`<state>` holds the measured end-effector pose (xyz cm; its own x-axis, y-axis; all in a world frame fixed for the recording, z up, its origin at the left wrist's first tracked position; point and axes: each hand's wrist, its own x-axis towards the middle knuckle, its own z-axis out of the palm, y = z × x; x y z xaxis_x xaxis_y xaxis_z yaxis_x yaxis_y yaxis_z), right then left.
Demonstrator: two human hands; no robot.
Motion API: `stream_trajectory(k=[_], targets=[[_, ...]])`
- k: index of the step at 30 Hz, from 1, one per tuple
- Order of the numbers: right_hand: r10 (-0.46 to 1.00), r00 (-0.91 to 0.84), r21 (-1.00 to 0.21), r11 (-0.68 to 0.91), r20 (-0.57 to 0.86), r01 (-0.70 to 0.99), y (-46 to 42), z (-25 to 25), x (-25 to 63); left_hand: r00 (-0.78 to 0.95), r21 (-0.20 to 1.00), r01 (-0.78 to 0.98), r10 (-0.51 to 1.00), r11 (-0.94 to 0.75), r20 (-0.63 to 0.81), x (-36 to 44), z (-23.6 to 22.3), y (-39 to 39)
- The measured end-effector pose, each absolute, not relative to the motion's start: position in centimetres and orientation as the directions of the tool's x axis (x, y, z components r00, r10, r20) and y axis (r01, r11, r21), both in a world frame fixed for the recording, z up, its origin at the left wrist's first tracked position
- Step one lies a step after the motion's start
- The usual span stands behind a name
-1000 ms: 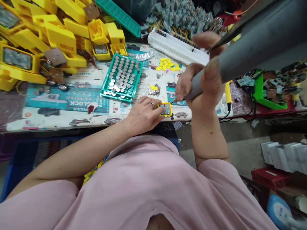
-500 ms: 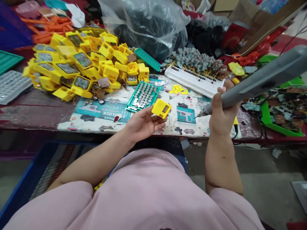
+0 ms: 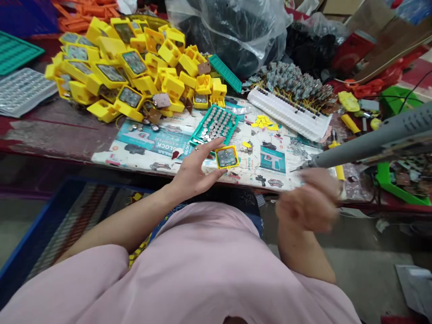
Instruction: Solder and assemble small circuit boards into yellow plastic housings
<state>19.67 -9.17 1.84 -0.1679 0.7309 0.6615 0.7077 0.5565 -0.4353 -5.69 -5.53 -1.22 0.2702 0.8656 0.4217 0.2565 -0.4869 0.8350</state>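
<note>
A small yellow plastic case [image 3: 227,156] lies at the front of the table, with its open side and grey inner parts facing up. My left hand [image 3: 195,171] is open around it: the forefinger stretches past its far side and the thumb lies by its near edge. My right hand [image 3: 310,200] is smeared by motion. Just above it is a grey electric screwdriver [image 3: 364,141], tilted, its thin bit pointing left. Whether my right fingers touch the screwdriver cannot be made out. Behind the case is a green tray [image 3: 233,130] of round silver button cells.
A heap of yellow cases [image 3: 135,63] covers the back left. A white foam strip [image 3: 286,112] carries wired parts. Small yellow pieces [image 3: 265,122] lie mid-table. At the right are a green bin [image 3: 388,182] and a yellow-handled tool [image 3: 339,171].
The screwdriver bit has moved right, away from the case. My left hand lifted the case with its holed side showing, then turned it open side up. My right hand has dropped below the screwdriver's body.
</note>
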Motion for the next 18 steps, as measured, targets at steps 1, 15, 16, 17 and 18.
stream_trajectory(k=[1,15,16,17,18], targets=[[0.736,-0.175,-0.468,0.576,0.654,0.671,-9.5,1.5,18.6,0.269,0.762,0.322,0.826,-0.562,0.495,-6.0,-1.3,-5.7],[0.993,-0.092,-0.997,-0.075,-0.071,-0.037,-7.7,0.1,11.9,0.325,0.245,0.59,0.504,-0.769,0.8,-6.6,-1.2,-7.0],[0.994,-0.086,-0.996,-0.073,-0.069,-0.041,-7.7,0.1,11.8,0.322,0.242,0.602,0.509,-0.761,0.798,-6.6,-1.4,-7.0],[0.994,-0.084,-0.996,-0.075,-0.071,-0.04,-7.6,0.1,11.7,0.324,0.241,0.611,0.516,-0.754,0.793,-6.7,-1.4,-7.0],[0.993,-0.084,-0.996,-0.082,-0.079,-0.037,-7.6,0.0,11.6,0.326,0.24,0.62,0.523,-0.747,0.787,-6.8,-1.5,-7.0]])
